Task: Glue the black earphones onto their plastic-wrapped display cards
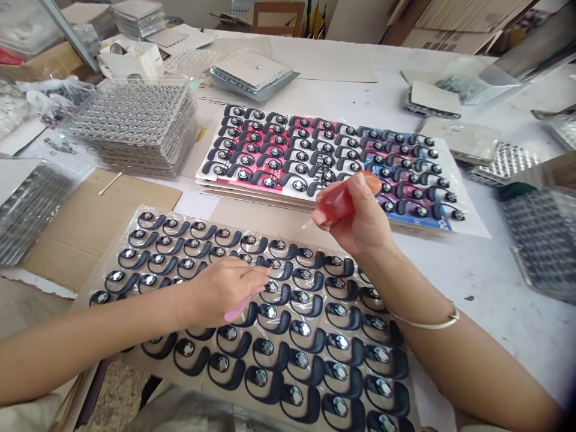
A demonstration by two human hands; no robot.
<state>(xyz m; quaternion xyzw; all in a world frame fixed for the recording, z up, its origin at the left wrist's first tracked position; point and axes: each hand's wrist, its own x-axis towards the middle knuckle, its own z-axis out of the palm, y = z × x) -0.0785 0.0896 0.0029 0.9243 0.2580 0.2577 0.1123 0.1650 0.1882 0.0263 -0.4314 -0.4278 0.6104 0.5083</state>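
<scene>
My right hand (366, 222) is closed round a red-orange squeeze bottle (337, 204), with its thin nozzle pointing down and left over the near board. My left hand (229, 285) pinches a slim pink-handled tool (238, 308); its working tip is mostly hidden by the fingers, close to one of the black pieces. Beneath both hands lies a cardboard sheet under clear film (130, 225), bearing rows of black curved hook-shaped pieces (270, 354). Each piece has a round end, many topped with a shiny faceted stone.
Behind stands a stack of printed cards (310, 129) with similar black pieces. Stacked clear trays (135, 120) are at the left, near a cotton swab (110, 184) on cardboard (85, 234). At right are more clear packs (540, 240) and a plastic tub (472, 81).
</scene>
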